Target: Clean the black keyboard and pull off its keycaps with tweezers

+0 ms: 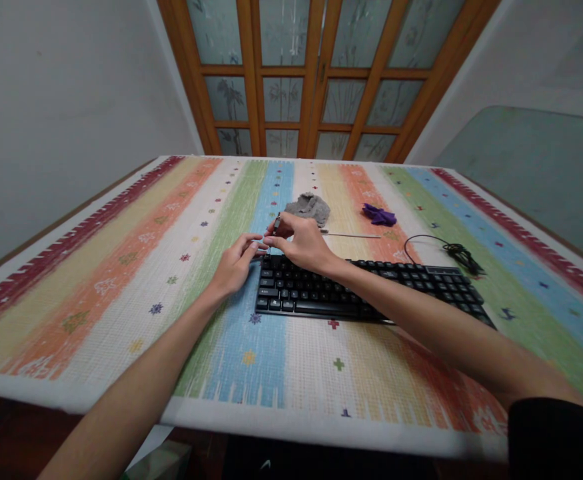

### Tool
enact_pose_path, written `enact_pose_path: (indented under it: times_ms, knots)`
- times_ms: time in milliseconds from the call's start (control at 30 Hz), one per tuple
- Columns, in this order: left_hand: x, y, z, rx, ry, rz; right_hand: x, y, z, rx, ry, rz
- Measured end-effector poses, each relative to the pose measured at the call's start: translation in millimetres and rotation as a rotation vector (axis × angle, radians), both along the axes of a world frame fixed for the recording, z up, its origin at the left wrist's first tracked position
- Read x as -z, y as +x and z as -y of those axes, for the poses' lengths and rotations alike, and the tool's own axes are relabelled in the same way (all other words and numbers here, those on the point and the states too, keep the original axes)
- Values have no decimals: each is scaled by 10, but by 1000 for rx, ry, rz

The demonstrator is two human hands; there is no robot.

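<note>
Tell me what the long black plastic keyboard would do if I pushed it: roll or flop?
The long black plastic keyboard probably wouldn't roll, since it's broad and flat. It also looks stiff, with straight edges, so it likely wouldn't flop. Its thin black cable, curved and bundled, would probably bend and trail along.

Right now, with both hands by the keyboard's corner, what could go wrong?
The right forearm reaches across the keyboard, so it might press keys. The thin rod lies close beside the right hand and could get knocked. The bunched cable might drag if the keyboard shifts.
</note>
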State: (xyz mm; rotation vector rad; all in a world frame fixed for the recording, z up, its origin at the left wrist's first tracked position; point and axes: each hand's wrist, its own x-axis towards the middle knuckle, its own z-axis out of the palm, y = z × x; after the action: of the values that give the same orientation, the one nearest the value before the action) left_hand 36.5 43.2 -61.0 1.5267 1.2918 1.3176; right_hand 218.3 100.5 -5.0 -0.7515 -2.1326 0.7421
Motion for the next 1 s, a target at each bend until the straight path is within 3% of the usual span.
enact_pose_path:
  times_ms: [333,700,1000]
  knots:
    - [2,-5,-3,-5,10,-27,100,-20,36,8,-65,-67]
    - [-59,2,20,-15,87,-216,-43,-102,68,-59,142,214]
    - [-57,2,16,-15,73,-218,-4,-70,108,-14,136,210]
